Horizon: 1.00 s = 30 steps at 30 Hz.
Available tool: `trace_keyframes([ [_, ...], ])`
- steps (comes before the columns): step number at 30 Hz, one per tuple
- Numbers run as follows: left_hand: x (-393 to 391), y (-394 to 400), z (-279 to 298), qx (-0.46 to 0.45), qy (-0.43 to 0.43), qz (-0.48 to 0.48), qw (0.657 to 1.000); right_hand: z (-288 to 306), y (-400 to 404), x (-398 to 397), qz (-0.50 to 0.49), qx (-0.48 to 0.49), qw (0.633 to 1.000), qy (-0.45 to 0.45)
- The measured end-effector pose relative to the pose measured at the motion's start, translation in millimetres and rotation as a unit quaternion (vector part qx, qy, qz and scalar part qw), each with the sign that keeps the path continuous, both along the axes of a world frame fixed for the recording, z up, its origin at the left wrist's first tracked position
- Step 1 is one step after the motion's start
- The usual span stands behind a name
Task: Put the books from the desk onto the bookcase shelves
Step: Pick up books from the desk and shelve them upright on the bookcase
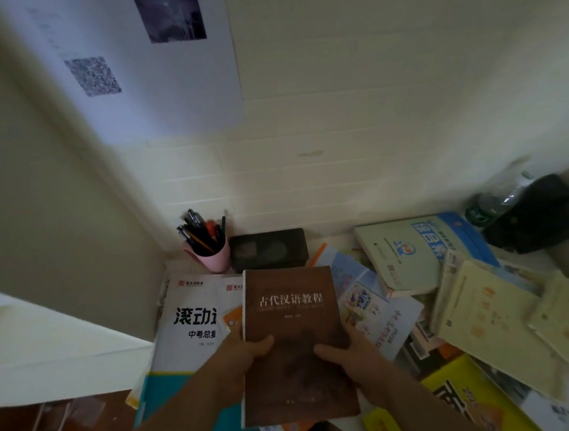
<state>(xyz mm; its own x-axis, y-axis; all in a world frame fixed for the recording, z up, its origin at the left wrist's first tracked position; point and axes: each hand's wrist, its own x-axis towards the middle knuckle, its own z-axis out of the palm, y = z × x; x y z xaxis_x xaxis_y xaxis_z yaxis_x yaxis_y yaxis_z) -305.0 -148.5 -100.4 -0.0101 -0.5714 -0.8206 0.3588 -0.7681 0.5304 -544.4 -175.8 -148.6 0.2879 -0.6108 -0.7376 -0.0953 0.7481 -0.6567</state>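
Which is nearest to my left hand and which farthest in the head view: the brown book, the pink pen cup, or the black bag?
1. brown book, held in the left hand.
2. pink pen cup, back by the wall.
3. black bag, far right corner.

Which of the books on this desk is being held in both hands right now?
The brown book, gripped by the left hand and right hand; the other books lie loose on the desk.

Pink pen cup (211, 258) full of pens in the desk corner, black box (268, 250) just beside it, white poster (146, 62) with QR code on the wall, dark bag (544, 216) far right
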Motion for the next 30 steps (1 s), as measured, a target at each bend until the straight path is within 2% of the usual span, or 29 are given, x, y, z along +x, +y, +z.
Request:
trace_keyframes([
  [3,5,0,5,0.004,0.059,-0.013,0.998,6,2,-3,-0.061,0.064,0.994,-0.058],
  [7,6,1,13,-0.002,0.081,-0.037,0.996,17,5,8,-0.069,0.064,0.989,-0.115],
  [9,9,3,12,0.004,0.069,-0.038,0.997,20,5,11,-0.059,0.042,0.992,-0.102],
  [15,14,15,-1,0.026,0.009,-0.021,0.999,6,11,25,-0.045,-0.074,0.996,0.018],
  [20,18,25,2,0.025,-0.034,-0.024,0.999,5,21,39,-0.024,-0.090,0.996,-0.001],
  [24,26,31,10,0.014,-0.066,-0.020,0.998,-5,24,48,-0.031,-0.141,0.989,0.029],
  [27,40,28,21,-0.014,-0.043,-0.010,0.999,11,19,60,-0.053,-0.131,0.990,0.027],
  [30,55,16,50,-0.051,0.000,-0.013,0.999,41,6,72,-0.082,-0.096,0.992,-0.030],
])
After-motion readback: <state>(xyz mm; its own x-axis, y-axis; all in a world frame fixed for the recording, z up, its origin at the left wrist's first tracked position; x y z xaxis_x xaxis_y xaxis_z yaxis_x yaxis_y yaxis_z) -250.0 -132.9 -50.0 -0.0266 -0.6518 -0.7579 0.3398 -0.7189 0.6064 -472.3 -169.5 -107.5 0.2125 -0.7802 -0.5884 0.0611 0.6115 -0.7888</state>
